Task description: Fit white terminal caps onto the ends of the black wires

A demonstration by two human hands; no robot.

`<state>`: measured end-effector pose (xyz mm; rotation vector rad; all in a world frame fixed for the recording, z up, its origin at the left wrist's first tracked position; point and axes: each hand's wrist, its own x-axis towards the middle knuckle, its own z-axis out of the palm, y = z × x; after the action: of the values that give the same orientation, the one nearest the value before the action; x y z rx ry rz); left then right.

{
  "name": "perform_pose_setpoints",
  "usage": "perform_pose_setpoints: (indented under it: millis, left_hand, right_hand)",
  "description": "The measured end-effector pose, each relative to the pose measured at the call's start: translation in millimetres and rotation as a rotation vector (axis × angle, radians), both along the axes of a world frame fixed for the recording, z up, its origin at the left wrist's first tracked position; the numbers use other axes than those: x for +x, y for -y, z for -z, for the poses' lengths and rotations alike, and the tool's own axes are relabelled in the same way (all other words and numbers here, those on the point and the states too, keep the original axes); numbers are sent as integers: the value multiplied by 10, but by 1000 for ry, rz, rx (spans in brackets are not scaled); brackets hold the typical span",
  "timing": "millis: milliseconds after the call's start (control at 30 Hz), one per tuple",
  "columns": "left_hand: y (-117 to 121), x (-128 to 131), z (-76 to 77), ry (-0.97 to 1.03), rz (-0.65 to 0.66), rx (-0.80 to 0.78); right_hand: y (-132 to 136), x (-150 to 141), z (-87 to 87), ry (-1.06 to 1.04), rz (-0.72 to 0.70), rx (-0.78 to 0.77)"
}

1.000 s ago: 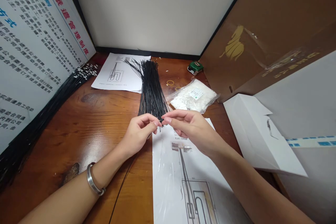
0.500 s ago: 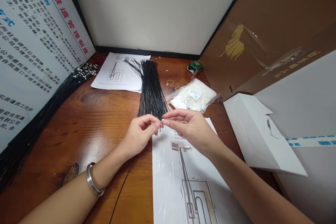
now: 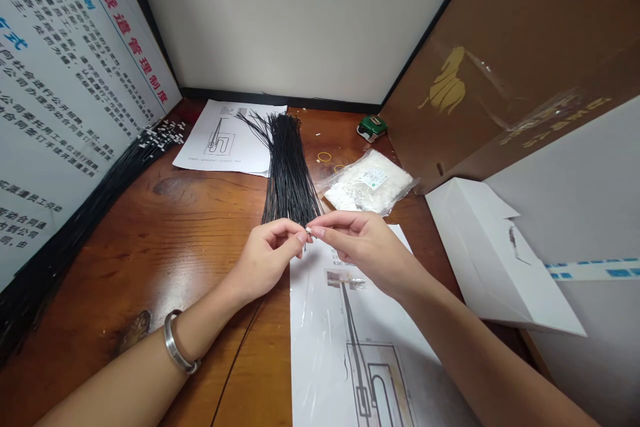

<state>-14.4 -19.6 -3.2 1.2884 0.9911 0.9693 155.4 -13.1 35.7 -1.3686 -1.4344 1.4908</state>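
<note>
My left hand (image 3: 270,257) is closed in a pinch at the middle of the table. A thin black wire (image 3: 234,365) runs from beneath it toward the near edge. Fingertip to fingertip with it, my right hand (image 3: 363,247) pinches a tiny white connector (image 3: 309,231); the wire's end at the connector is hidden by the fingers. Just beyond both hands lies a thick bundle of black wires (image 3: 290,170). Under the right hand is a printed drawing sheet (image 3: 320,340) showing a cable diagram.
A plastic bag of small white parts (image 3: 373,180) lies right of the bundle, near yellow rubber bands (image 3: 325,157) and a green tape measure (image 3: 371,128). Black wires with white connectors (image 3: 150,147) line the left panel. Another drawing sheet (image 3: 200,157) lies behind. A brown carton (image 3: 480,67) borders the right.
Both hands stay close together. The white connector, not visible a second ago, now shows between the fingertips. The right fingers shifted slightly around it.
</note>
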Motion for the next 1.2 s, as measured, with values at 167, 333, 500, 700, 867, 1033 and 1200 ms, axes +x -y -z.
perform_pose_setpoints:
  millis: [167, 333, 500, 700, 867, 1033, 1200]
  left_hand:
    - [15, 2, 2, -8, -6, 9]
    - [14, -3, 4, -9, -5, 10]
    - [3, -6, 9, -6, -4, 5]
    - [6, 4, -6, -9, -4, 4]
    - [4, 11, -16, -22, -1, 17]
    - [9, 6, -5, -31, 4, 6]
    - [0, 1, 9, -33, 8, 10]
  right_hand:
    - [-2, -2, -29, 2, 28, -23]
    - [-9, -16, -35, -10, 52, -50]
    - [-10, 4, 1, -17, 71, -87]
    - [-8, 9, 3, -23, 69, -62]
    - [-5, -2, -11, -2, 66, -48]
    - [-7, 3, -1, -22, 54, -36]
    - [-8, -5, -17, -24, 49, -34]
